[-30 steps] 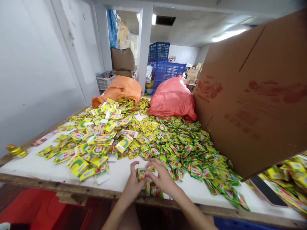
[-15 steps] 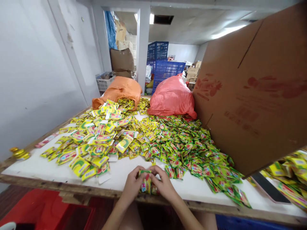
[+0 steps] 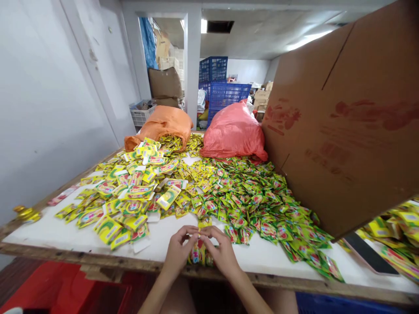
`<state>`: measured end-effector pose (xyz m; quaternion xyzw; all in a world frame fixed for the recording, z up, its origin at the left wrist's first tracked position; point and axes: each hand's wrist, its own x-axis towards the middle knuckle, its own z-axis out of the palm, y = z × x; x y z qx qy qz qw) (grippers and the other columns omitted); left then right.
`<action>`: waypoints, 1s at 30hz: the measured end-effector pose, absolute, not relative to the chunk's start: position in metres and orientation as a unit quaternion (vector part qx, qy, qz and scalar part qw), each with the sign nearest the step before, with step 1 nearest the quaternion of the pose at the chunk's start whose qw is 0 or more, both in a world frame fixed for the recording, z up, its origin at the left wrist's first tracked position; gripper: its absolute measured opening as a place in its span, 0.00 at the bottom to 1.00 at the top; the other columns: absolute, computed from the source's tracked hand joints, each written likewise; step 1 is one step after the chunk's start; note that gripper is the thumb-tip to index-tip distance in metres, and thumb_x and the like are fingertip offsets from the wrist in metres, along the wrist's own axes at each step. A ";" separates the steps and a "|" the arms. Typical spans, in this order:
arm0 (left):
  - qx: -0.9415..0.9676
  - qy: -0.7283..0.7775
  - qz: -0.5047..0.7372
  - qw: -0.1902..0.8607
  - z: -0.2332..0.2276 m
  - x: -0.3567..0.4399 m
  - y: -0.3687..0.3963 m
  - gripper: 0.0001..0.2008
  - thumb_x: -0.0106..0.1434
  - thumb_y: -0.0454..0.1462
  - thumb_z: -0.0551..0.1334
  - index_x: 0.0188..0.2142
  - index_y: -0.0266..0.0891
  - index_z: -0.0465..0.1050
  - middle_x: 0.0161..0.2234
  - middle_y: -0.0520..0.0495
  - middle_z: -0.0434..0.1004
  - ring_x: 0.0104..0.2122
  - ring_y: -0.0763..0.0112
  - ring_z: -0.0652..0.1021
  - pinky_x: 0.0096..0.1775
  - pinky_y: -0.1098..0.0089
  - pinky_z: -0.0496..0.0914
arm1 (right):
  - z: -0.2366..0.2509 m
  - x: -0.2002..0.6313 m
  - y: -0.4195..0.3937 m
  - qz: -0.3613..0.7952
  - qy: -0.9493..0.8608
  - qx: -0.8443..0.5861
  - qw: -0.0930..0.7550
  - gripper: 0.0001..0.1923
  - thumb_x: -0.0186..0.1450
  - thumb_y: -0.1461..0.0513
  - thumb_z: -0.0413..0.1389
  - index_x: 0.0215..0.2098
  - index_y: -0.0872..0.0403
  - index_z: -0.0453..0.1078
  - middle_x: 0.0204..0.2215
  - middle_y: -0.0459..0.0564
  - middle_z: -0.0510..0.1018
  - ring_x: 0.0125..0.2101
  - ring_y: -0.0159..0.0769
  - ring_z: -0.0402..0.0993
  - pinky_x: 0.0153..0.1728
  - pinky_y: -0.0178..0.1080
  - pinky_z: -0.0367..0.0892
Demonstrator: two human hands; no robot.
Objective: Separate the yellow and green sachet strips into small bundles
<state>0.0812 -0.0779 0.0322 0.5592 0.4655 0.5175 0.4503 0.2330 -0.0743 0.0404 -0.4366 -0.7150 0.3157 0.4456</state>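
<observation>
My left hand point(image 3: 180, 247) and my right hand point(image 3: 220, 247) meet at the table's front edge, thumbs and forefingers pinched almost tip to tip. A small yellow-green packet point(image 3: 197, 254) with red and white print shows below the thumbs, its upper end at the fingertips. Part of another packet lies beside it, mostly behind my right thumb. Just beyond the fingers is a yellow packet point(image 3: 205, 221). Small green packets point(image 3: 255, 205) are heaped to the right, and larger yellow flat boxes or packs point(image 3: 137, 192) are piled on the left.
An orange sack point(image 3: 166, 117) spilling packets and a red sack point(image 3: 234, 131) stand at the back of the white table point(image 3: 170, 224). A big cardboard box point(image 3: 340, 117) leans in at right, near a phone point(image 3: 369, 255). A gold object point(image 3: 26, 213) sits far left.
My thumbs have moved closer together and slightly up, to the packet's upper end. The fingers now pinch nearly tip to tip. The piles look the same.
</observation>
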 end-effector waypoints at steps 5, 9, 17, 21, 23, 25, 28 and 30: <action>0.554 0.489 0.507 0.443 0.034 0.083 -0.076 0.09 0.55 0.40 0.60 0.32 0.36 0.74 0.32 0.45 0.78 0.34 0.64 0.76 0.39 0.68 0.69 | 0.041 0.227 -0.070 0.309 -0.695 -0.488 0.429 0.05 0.60 0.62 0.52 0.32 0.53 0.70 0.27 0.46 0.74 0.27 0.33 0.68 0.29 0.34 0.63; 0.552 0.505 0.493 0.444 0.033 0.082 -0.069 0.10 0.55 0.41 0.60 0.28 0.35 0.73 0.26 0.47 0.77 0.28 0.67 0.75 0.33 0.71 0.68 | 0.046 0.227 -0.064 0.318 -0.697 -0.498 0.406 0.06 0.60 0.62 0.51 0.28 0.53 0.69 0.23 0.45 0.74 0.24 0.33 0.68 0.27 0.33 0.61; 0.564 0.495 0.494 0.440 0.039 0.082 -0.066 0.11 0.56 0.41 0.59 0.29 0.36 0.73 0.27 0.49 0.77 0.30 0.67 0.75 0.35 0.71 0.67 | 0.048 0.223 -0.061 0.316 -0.684 -0.492 0.436 0.07 0.61 0.61 0.50 0.27 0.53 0.67 0.23 0.44 0.73 0.25 0.32 0.68 0.28 0.32 0.61; 0.553 0.484 0.498 0.460 0.031 0.076 -0.071 0.09 0.56 0.40 0.59 0.34 0.37 0.74 0.32 0.47 0.78 0.35 0.65 0.75 0.39 0.70 0.68 | 0.041 0.228 -0.070 0.327 -0.683 -0.469 0.455 0.08 0.62 0.61 0.49 0.30 0.53 0.68 0.28 0.46 0.74 0.31 0.33 0.69 0.33 0.33 0.62; 0.550 0.474 0.493 0.478 0.027 0.074 -0.073 0.09 0.55 0.39 0.60 0.35 0.37 0.74 0.34 0.46 0.78 0.36 0.65 0.75 0.41 0.69 0.68 | 0.033 0.229 -0.075 0.337 -0.681 -0.459 0.461 0.08 0.63 0.61 0.49 0.33 0.53 0.69 0.31 0.48 0.74 0.35 0.35 0.69 0.37 0.34 0.63; 0.556 0.461 0.487 0.492 0.025 0.073 -0.075 0.09 0.55 0.38 0.61 0.34 0.37 0.75 0.34 0.46 0.78 0.36 0.64 0.76 0.41 0.68 0.68 | 0.027 0.227 -0.078 0.343 -0.680 -0.454 0.462 0.09 0.62 0.60 0.50 0.36 0.53 0.69 0.34 0.49 0.74 0.37 0.36 0.69 0.39 0.35 0.63; 0.579 0.450 0.470 0.490 0.028 0.072 -0.075 0.09 0.55 0.38 0.60 0.32 0.36 0.76 0.33 0.45 0.78 0.36 0.64 0.76 0.41 0.67 0.68 | 0.028 0.219 -0.080 0.358 -0.670 -0.458 0.461 0.10 0.62 0.58 0.49 0.38 0.54 0.69 0.33 0.49 0.75 0.34 0.36 0.70 0.37 0.35 0.65; 0.610 0.454 0.449 0.469 0.032 0.067 -0.073 0.10 0.57 0.39 0.59 0.36 0.37 0.75 0.36 0.44 0.78 0.37 0.64 0.76 0.40 0.67 0.69 | 0.040 0.226 -0.084 0.348 -0.669 -0.465 0.463 0.11 0.63 0.58 0.47 0.36 0.53 0.69 0.32 0.50 0.75 0.34 0.37 0.71 0.37 0.35 0.66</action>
